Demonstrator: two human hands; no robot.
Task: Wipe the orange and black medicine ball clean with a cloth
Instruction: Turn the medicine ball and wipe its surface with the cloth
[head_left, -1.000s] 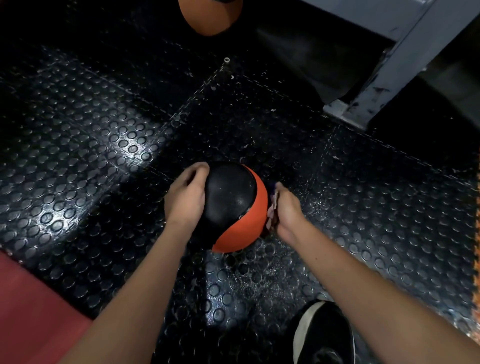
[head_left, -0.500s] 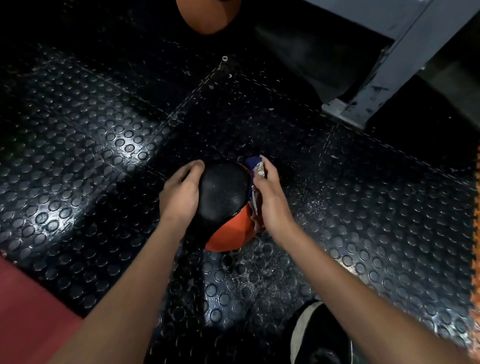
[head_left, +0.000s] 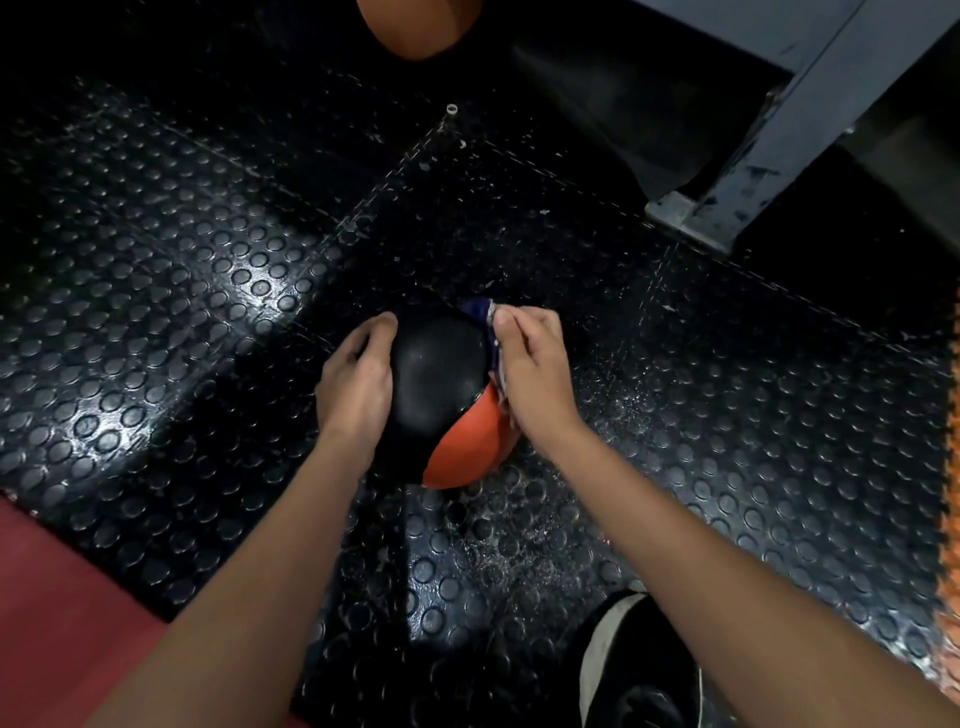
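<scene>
Studded black rubber floor (head_left: 208, 322) carries the medicine ball (head_left: 441, 384) at centre. The left hand (head_left: 358, 384) cups its nine o'clock side; the right hand (head_left: 535, 374) pinches the cloth (head_left: 491, 325) at two o'clock (mid-wipe, I judge; underside apparently left).

Black rubber floor tiles with raised round studs (head_left: 171, 322) cover most of the view, glossy under a light patch at left and speckled with pale grit near the middle. A second orange ball (head_left: 418, 26) sits cut off by the top edge; a scuffed blue-grey metal frame leg with a flat foot (head_left: 769, 156) stands upper right. A red mat (head_left: 62, 613) fills the lower-left corner, and a black shoe with a white stripe (head_left: 634, 670) rests on the tiles at the bottom.
</scene>
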